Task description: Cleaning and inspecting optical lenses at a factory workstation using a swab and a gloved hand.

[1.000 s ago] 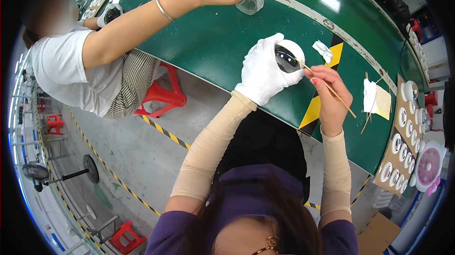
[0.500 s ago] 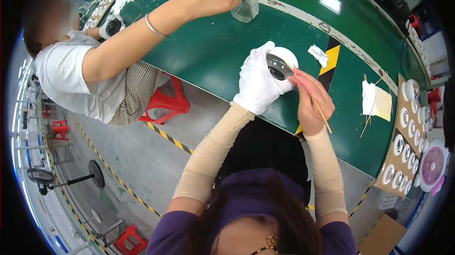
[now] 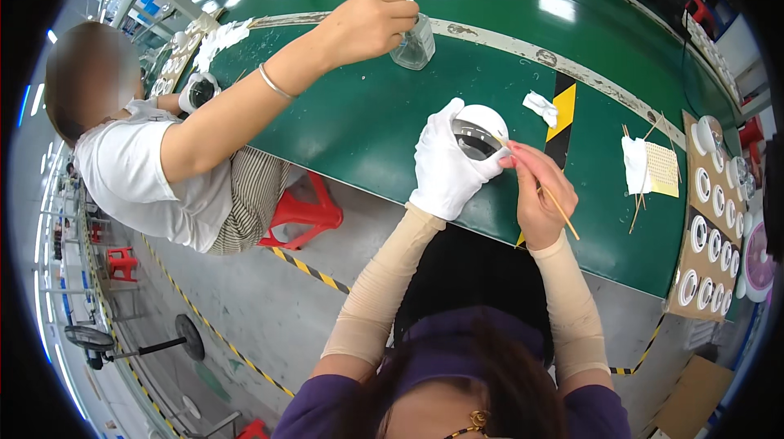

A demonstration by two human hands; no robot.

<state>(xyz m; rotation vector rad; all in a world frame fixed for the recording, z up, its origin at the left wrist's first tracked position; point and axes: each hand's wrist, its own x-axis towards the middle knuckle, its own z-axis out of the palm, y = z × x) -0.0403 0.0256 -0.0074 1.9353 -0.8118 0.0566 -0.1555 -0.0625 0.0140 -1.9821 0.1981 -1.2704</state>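
My left hand (image 3: 441, 168), in a white glove, is wrapped around a round white housing (image 3: 487, 119) with a glossy black dome (image 3: 474, 140). The dome faces up toward me, above the green table near its front edge. Between the fingers of my bare right hand (image 3: 545, 198) is a thin wooden stick (image 3: 563, 217). Its upper end meets the dome's edge on the right side; my fingers partly hide that end, so I cannot tell whether it has a cotton tip.
To the left, a seated co-worker's hand (image 3: 371, 26) grips the top of a clear bottle (image 3: 415, 47). A crumpled white cloth (image 3: 541, 107) lies beyond my hands. Right of them are sticks with a yellowish pad (image 3: 662, 168) and a cardboard tray (image 3: 682, 290) of white rings.
The whole view has shifted slightly. The dome is tilted a little differently in my left hand, and the stick stays at its right edge. The co-worker still holds the bottle.
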